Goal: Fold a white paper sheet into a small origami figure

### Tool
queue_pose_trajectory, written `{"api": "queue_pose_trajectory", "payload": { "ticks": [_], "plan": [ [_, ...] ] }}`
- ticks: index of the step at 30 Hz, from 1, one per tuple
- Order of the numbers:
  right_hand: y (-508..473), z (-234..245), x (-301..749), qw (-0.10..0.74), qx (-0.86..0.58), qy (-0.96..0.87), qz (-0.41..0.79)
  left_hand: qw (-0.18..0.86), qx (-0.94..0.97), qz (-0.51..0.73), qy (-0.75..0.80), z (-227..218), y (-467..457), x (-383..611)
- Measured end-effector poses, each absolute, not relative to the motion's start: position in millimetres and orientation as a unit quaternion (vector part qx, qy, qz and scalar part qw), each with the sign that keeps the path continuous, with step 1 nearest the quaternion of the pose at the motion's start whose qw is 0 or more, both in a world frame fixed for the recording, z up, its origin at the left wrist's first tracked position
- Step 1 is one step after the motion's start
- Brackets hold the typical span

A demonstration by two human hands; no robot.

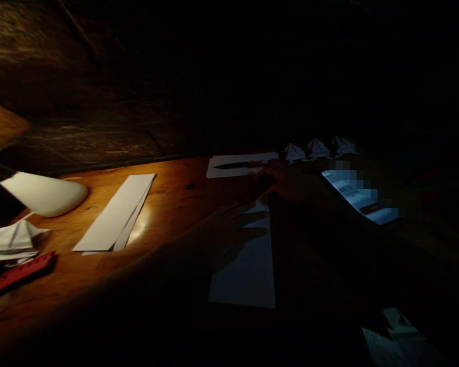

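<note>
A long sheet of white paper (245,275) lies on the wooden table in deep shadow. My left hand (233,234) rests flat on it, fingers spread and pointing right. At the far end of the sheet, my right hand (285,182) is closed with bent fingers, apparently gripping the paper's edge; the dimness hides the exact contact. Just beyond it, a knife (235,165) with a dark blade and red handle lies on more white paper (214,173), its blade pointing left.
Folded paper strips (117,214) lie at the left on the table (176,188). Beside them are a white lamp (46,193), folded paper (13,239) and a red bar-shaped object (21,275). Several folded paper shapes (317,149) stand at the back right, near a lit phone (359,196).
</note>
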State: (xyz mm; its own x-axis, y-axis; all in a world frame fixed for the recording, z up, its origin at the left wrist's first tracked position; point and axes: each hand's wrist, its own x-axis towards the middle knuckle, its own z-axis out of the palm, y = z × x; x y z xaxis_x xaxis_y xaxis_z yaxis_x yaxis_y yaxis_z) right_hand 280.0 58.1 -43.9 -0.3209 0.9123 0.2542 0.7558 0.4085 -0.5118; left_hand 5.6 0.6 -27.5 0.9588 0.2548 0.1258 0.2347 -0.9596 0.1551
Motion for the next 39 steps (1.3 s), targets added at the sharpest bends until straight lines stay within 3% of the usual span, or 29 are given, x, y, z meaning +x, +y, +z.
{"api": "queue_pose_trajectory", "payload": {
  "ticks": [16, 32, 39],
  "plan": [
    [54.2, -43.2, 274.5, 0.235, -0.551, -0.791, 0.123, 0.067, 0.988, 0.075, 0.121, -27.6, 1.4, 5.6],
    [47.2, -38.9, 270.2, 0.275, -0.561, -0.77, 0.128, 0.065, 0.987, 0.079, 0.125, -29.4, 1.3, 5.8],
    [47.3, -40.3, 280.8, 0.241, -0.532, -0.802, 0.126, 0.064, 0.987, 0.06, 0.132, -32.0, 1.0, 3.7]
  ]
}}
